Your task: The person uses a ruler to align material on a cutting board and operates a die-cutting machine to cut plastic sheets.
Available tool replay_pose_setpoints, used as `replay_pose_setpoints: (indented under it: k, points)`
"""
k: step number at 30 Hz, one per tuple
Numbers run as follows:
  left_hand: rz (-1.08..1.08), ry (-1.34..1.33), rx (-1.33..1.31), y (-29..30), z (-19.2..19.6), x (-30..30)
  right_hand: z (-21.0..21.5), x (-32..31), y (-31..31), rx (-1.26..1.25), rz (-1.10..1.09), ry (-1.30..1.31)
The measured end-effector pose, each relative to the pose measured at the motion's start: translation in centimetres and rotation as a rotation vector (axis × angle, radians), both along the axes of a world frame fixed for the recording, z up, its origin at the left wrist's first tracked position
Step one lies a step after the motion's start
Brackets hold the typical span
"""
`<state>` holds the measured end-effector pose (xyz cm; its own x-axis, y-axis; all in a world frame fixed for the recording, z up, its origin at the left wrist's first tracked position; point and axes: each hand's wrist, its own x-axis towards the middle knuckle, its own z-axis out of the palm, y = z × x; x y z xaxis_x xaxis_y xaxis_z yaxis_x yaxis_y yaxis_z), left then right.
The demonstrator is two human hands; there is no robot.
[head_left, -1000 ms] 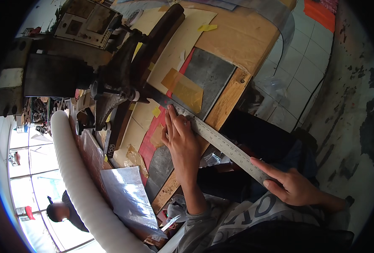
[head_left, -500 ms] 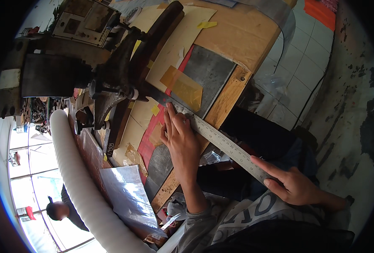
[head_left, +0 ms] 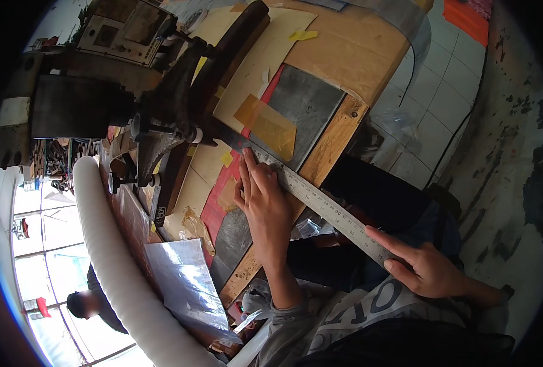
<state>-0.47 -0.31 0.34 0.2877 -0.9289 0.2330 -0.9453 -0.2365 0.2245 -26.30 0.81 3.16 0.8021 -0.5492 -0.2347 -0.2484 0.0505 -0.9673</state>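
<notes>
A long steel ruler point(head_left: 326, 200) lies slantwise, its far end over a dark metal plate point(head_left: 302, 101) and its near end beyond the bench edge toward my body. My left hand point(head_left: 264, 208) presses the far part of the ruler, its fingertips on the metal and its other fingers bent. At the near end my right hand point(head_left: 427, 268) pinches the ruler, index finger stretched along one edge and thumb at the other. A translucent amber sheet point(head_left: 265, 127) lies beside the ruler's far end. Red material point(head_left: 216, 211) shows under the plate.
A dark cast-metal machine frame point(head_left: 167, 122) stands at the far left of the bench, below a control box point(head_left: 121, 30). A wooden strip point(head_left: 332, 144) edges the bench. Left are a shiny clear sheet point(head_left: 185, 281), a thick white tube point(head_left: 112, 257) and another person point(head_left: 94, 306).
Both hands keep their hold on the ruler, almost unmoved. The whole view has shifted very slightly.
</notes>
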Motion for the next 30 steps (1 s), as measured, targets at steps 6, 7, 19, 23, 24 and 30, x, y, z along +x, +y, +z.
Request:
replay_pose_setpoints:
  k: [6, 7, 19, 23, 24, 30]
  points:
    - [-0.012, 0.006, -0.018, 0.0, 0.0, 0.1, 0.1, 0.0, 0.0, -0.01, 0.007, 0.026]
    - [-0.014, -0.003, -0.016, 0.0, 0.0, 0.0, 0.1, 0.0, 0.0, -0.001, 0.005, 0.022]
    - [-0.001, -0.065, -0.053, 0.0, -0.5, 0.3, 0.6, -0.3, -0.8, -0.065, 0.051, 0.057]
    - [-0.056, -0.066, -0.252, 0.6, -0.5, 0.9, 2.5, 0.1, -2.0, -0.079, 0.255, 0.307]
    - [-0.012, -0.018, -0.262, 0.8, -0.4, 0.7, 2.5, -0.1, -2.2, -0.104, 0.269, 0.316]
    - [-0.082, 0.533, -0.402, 3.3, 4.3, 1.0, 3.4, 1.4, -3.2, -0.631, 0.171, 0.345]
